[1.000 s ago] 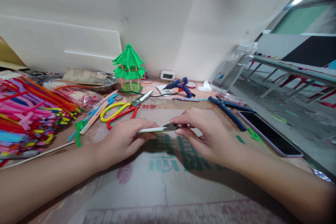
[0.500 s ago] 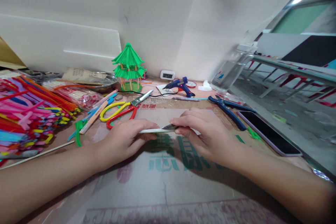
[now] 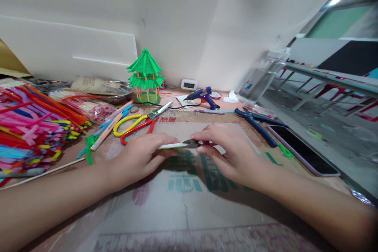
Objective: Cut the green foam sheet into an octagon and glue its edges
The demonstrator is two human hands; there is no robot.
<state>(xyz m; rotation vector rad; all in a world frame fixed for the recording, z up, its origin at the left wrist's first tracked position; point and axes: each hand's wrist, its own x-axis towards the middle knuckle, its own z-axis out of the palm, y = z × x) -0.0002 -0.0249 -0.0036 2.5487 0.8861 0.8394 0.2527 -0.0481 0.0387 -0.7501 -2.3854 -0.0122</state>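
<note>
My left hand (image 3: 144, 152) is closed, pinching a thin, flat white piece (image 3: 173, 146) with a trace of green along its lower edge. My right hand (image 3: 236, 153) is closed on a small dark, pointed blade (image 3: 190, 142). Its tip points left and touches or overlaps the right end of the white piece; I cannot tell which. The fingers hide the rest of the blade. Both hands are above a printed plastic sheet (image 3: 177, 208). Scissors (image 3: 147, 120) with yellow and red handles lie beyond my left hand.
Colourful pipe cleaners (image 3: 32, 130) are heaped at left. A green pagoda model (image 3: 145, 75) stands at the back, near a small digital clock (image 3: 189, 84) and a blue glue gun (image 3: 203, 96). Blue-handled pliers (image 3: 256, 124) and a phone (image 3: 302, 149) lie at right, before a clear bottle (image 3: 256, 78).
The blade has turned slightly and shows more of its dark face. The white piece has tilted a little, showing green beneath. Both hands stay almost in place.
</note>
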